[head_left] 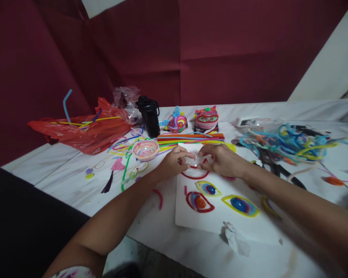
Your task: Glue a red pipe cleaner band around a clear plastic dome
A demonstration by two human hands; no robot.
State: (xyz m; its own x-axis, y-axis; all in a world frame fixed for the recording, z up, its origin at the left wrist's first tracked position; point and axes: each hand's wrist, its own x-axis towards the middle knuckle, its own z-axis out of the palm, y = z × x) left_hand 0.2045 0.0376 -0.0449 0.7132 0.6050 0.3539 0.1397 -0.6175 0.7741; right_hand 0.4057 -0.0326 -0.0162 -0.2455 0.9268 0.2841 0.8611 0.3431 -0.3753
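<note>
My left hand [176,161] and my right hand [220,159] meet over the upper part of a white sheet of paper [188,222]. Between their closed fingertips is a small clear plastic piece [195,160], its exact shape partly hidden. Just under the fingers, a curved red pipe cleaner outline [195,177] lies on the paper. Nearer me are pipe cleaner eyes: one outlined in red [200,202], a small yellow one [208,189] and a larger yellow one with a blue middle [240,205].
Behind the hands lie a row of coloured pipe cleaners [191,137] and a pink bowl [145,150]. A black shaker bottle [149,117], a red plastic bag [84,135] and two decorated pouches stand farther back. Tangled pipe cleaners [292,143] lie right; crumpled tissue [235,239] sits near the front edge.
</note>
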